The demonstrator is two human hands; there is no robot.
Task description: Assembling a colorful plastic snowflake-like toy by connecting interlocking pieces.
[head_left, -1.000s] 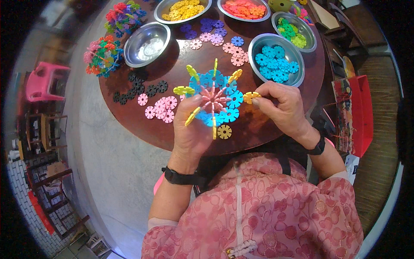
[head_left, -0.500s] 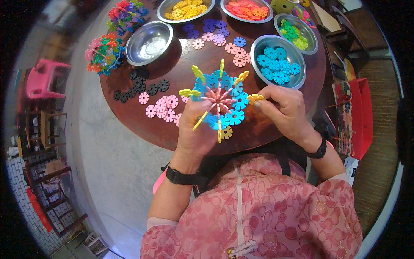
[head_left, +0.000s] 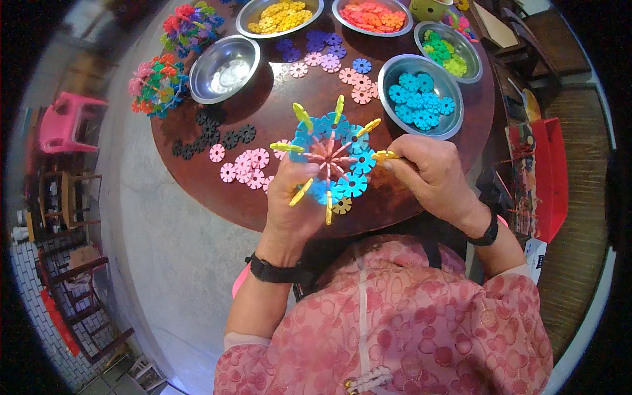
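Holding a round wheel of blue snowflake pieces (head_left: 331, 157) with yellow tips above the near edge of the round brown table (head_left: 421, 204), your left hand (head_left: 296, 197) grips its lower left side. Your right hand (head_left: 431, 174) pinches a yellow piece (head_left: 384, 157) at the wheel's right rim. Loose pink pieces (head_left: 245, 164) lie just left; a steel bowl of blue pieces (head_left: 421, 95) sits near, up right. Bare tabletop shows between them.

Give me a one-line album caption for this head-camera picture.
Over a round brown table, the left hand holds a blue-and-yellow snowflake-disc wheel while the right hand pinches a yellow disc at its rim.
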